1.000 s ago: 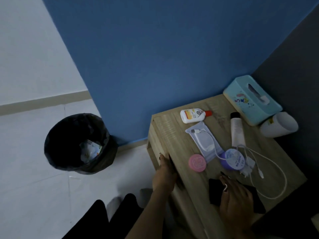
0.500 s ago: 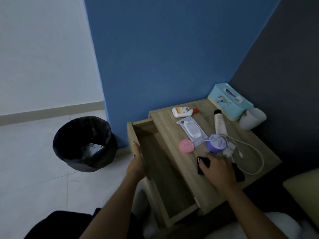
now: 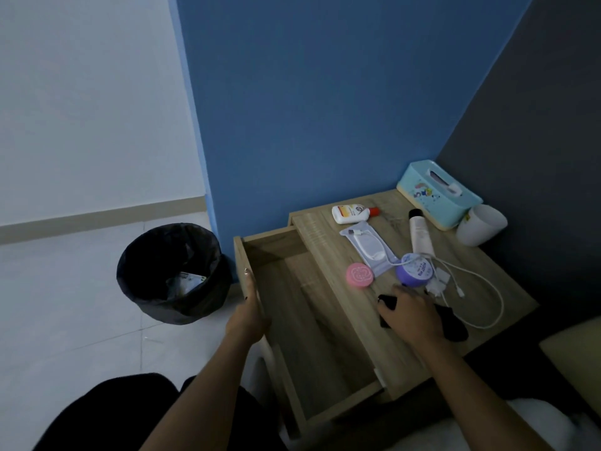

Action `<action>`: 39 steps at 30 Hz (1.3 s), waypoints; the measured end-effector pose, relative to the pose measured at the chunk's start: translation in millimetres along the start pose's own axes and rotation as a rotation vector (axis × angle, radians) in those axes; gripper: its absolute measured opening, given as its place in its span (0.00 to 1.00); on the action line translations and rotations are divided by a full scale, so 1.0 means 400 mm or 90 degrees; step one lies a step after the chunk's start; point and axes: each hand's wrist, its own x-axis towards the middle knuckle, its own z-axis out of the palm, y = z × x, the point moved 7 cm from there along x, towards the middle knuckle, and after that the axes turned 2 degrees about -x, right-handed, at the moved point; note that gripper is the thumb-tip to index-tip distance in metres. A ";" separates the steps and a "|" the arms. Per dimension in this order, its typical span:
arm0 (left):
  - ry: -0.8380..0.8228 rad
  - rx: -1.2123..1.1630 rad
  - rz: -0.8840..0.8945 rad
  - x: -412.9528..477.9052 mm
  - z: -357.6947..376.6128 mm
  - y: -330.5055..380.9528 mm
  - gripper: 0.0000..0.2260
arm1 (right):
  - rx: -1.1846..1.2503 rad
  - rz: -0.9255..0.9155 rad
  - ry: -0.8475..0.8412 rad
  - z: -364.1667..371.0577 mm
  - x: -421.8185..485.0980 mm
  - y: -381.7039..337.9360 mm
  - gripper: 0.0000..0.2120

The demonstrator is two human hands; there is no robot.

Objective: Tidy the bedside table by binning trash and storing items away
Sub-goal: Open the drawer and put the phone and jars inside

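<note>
The wooden bedside table (image 3: 507,297) has its drawer (image 3: 292,288) pulled out to the left, with nothing inside. My left hand (image 3: 250,310) grips the drawer's front panel. My right hand (image 3: 413,312) rests on a black cloth item (image 3: 455,325) near the table's front edge, fingers curled over it. On the tabletop lie a pink round case (image 3: 359,275), a purple jar (image 3: 414,274), a wet-wipes pack (image 3: 370,252), a white charger cable (image 3: 481,288), a white tube (image 3: 420,234) and a white bottle with a red cap (image 3: 353,213).
A black-lined bin (image 3: 172,271) with some trash in it stands on the floor left of the drawer. A teal tissue box (image 3: 439,193) and a tipped white cup (image 3: 481,224) sit at the table's back right. A cushion edge (image 3: 579,362) shows at the right.
My left hand has pulled the drawer out from shut to fully open. My right hand stays on the black cloth item. The view has drawn back and shifted.
</note>
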 end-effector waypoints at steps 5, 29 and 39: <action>0.016 0.022 -0.015 -0.002 -0.013 -0.013 0.50 | 0.012 -0.005 0.003 0.000 -0.002 -0.008 0.25; 0.170 0.105 0.040 0.112 -0.084 -0.016 0.37 | 0.097 -0.193 -0.079 -0.036 -0.012 0.084 0.38; 0.145 0.153 0.096 0.125 -0.043 -0.001 0.28 | 0.067 -0.188 -0.056 -0.007 -0.024 0.112 0.26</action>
